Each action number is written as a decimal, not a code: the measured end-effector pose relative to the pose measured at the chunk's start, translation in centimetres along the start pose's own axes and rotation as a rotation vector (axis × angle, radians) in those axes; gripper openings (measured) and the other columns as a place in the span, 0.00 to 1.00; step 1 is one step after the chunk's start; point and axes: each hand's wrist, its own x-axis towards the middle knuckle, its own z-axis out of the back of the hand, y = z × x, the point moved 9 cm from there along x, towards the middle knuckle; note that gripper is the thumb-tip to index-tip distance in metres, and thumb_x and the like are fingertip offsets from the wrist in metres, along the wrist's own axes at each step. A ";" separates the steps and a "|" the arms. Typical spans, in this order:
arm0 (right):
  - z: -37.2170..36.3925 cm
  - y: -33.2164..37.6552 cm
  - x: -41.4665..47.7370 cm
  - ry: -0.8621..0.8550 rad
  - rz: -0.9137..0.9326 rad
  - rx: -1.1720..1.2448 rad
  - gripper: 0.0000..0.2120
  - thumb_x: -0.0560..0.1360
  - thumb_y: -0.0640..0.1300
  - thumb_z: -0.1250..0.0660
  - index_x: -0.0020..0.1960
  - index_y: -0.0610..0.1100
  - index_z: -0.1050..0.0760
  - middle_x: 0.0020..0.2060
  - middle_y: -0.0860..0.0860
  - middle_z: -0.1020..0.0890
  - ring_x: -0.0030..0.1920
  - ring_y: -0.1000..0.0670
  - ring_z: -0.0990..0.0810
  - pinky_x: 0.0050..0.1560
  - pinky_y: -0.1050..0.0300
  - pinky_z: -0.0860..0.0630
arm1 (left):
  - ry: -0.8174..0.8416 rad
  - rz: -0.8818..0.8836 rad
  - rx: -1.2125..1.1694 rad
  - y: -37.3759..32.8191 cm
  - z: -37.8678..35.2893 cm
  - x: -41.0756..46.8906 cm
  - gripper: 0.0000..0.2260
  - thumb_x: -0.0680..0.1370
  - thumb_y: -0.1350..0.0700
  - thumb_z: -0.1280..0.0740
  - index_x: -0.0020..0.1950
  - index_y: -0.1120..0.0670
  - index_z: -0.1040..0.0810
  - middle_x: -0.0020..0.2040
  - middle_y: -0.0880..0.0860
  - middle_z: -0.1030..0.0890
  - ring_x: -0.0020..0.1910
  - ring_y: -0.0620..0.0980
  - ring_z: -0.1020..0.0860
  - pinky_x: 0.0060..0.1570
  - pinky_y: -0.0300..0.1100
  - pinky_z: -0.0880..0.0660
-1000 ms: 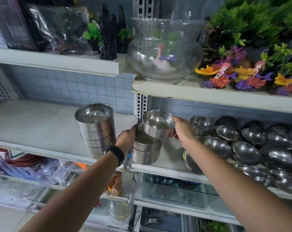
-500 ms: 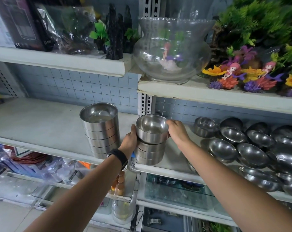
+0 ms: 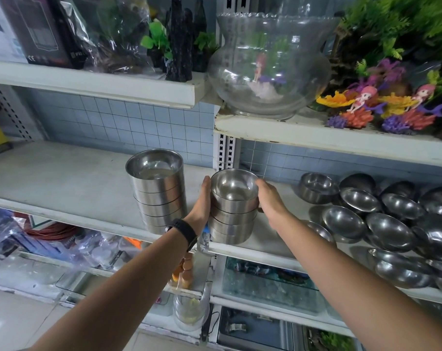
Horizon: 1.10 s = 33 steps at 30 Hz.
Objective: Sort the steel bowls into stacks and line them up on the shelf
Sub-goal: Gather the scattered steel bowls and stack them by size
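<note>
The short stack (image 3: pixel 233 216) of steel bowls sits at the shelf's (image 3: pixel 265 249) front edge, just beside the taller stack (image 3: pixel 159 196). My left hand (image 3: pixel 202 203) and right hand (image 3: pixel 270 201) clasp it from either side. I should squeeze evenly, seat the top bowl level, and stay off the loose bowls (image 3: pixel 389 229).

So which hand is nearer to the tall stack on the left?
Left. The left hand sits between tall stack and short stack; the right hand is beyond the short stack.

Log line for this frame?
left hand: holds small stack | right hand: holds top bowl | tall stack: apart, left | loose bowls: unsorted, right
</note>
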 end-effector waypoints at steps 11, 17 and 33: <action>-0.8 -0.9 -0.1 0.024 -0.038 0.074 0.19 0.81 0.56 0.47 0.49 0.49 0.19 0.48 0.49 0.15 0.52 0.47 0.19 0.65 0.44 0.25 | -0.035 0.004 0.002 0.5 0.5 0.7 0.23 0.84 0.38 0.55 0.50 0.45 0.22 0.46 0.48 0.19 0.44 0.40 0.23 0.41 0.38 0.28; -0.8 -0.5 -0.3 0.017 -0.018 0.079 0.18 0.83 0.54 0.48 0.48 0.51 0.20 0.46 0.52 0.16 0.49 0.50 0.21 0.65 0.45 0.25 | -0.070 0.019 0.048 0.9 1.3 1.3 0.25 0.84 0.39 0.53 0.62 0.50 0.21 0.63 0.63 0.20 0.52 0.48 0.20 0.44 0.41 0.27; -0.7 0.1 -0.3 0.120 0.003 -0.023 0.18 0.81 0.59 0.47 0.51 0.54 0.20 0.54 0.50 0.16 0.57 0.48 0.20 0.65 0.45 0.25 | -0.123 -0.106 0.240 -2.5 2.2 0.8 0.17 0.85 0.51 0.48 0.66 0.54 0.25 0.56 0.54 0.20 0.55 0.53 0.22 0.52 0.46 0.24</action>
